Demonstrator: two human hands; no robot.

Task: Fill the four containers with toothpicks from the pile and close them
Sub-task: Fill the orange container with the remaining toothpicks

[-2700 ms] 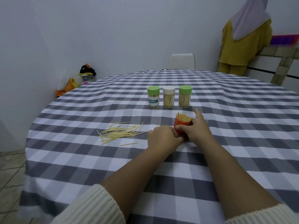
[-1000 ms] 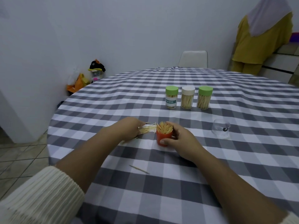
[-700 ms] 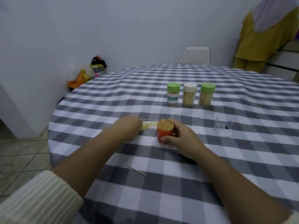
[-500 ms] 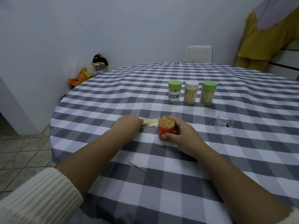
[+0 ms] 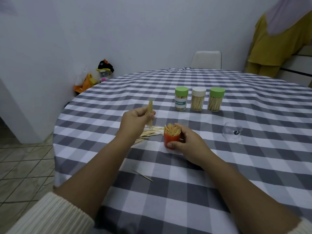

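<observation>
Table (image 5: 194, 196): I count one, round, under a grey-and-white check cloth; it carries every task item.
Hands: I count two. The left hand (image 5: 135, 123) is raised above the pile, its fingers (image 5: 151, 115) pinching a small bundle of toothpicks (image 5: 150, 109) held roughly upright. The right hand (image 5: 189, 143) has its fingers curled round the orange container, steadying it on the table.
Containers: I count four. Three closed containers stand in a row at the far side: a green-lidded labelled one (image 5: 181, 98), a white-lidded one (image 5: 198, 99) and a second green-lidded one (image 5: 216, 99). The orange container (image 5: 171, 141) stands open just beside the pile, toothpick tips rising above its rim.
Clear cap (image 5: 232, 132): I count one, lying well apart to the right of the orange container; I judge it to be that container's closure.
Pile (image 5: 148, 133): I count one loose heap, left of the orange container; the sticks are too many to count.
Stray toothpick (image 5: 143, 176): I count one, alone, nearer the person.
Risk, overfill: the orange container looks packed; I judge that forcing the bundle in may splay sticks over the rim.
Risk, closure: protruding tips may prevent the clear cap from seating.
Risk, drop: a loose pinch may scatter the bundle.
Risk, omission: the stray toothpick may be left behind.
</observation>
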